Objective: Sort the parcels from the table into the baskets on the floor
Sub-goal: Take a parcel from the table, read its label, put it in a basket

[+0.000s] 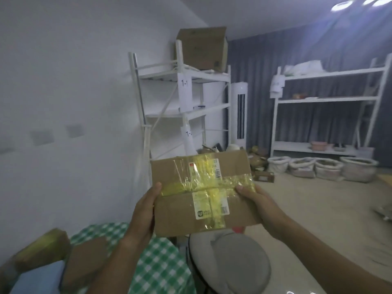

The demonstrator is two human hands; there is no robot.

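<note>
While both hands hold it up at chest height, the parcel (201, 192) faces the camera with its label (212, 205) turned up, most likely so it can be read before a basket is picked. Left hand (144, 215) clamps the left edge, thumb on the face, fingers hidden behind. Right hand (257, 203) takes the right edge the same way, thumb pressing the yellow tape (239, 181), a fingertip peeking under the bottom corner. A firm two-sided grip, parcel tilted a little!

Down at the lower left, the table (161, 268) in its green check cloth carries more parcels: a brown box (42, 249) near the left edge, another brown one (84, 262) beside it, something blue (40, 279) in front. Just past the table's right edge sits a round grey stool (239, 268), so a swing rightward must clear it.

Across open floor, four baskets (318, 168) line up below the far shelf (326, 100). Plenty of bare floor lies between; the clutter by the near rack (184, 98) stays off that path.
</note>
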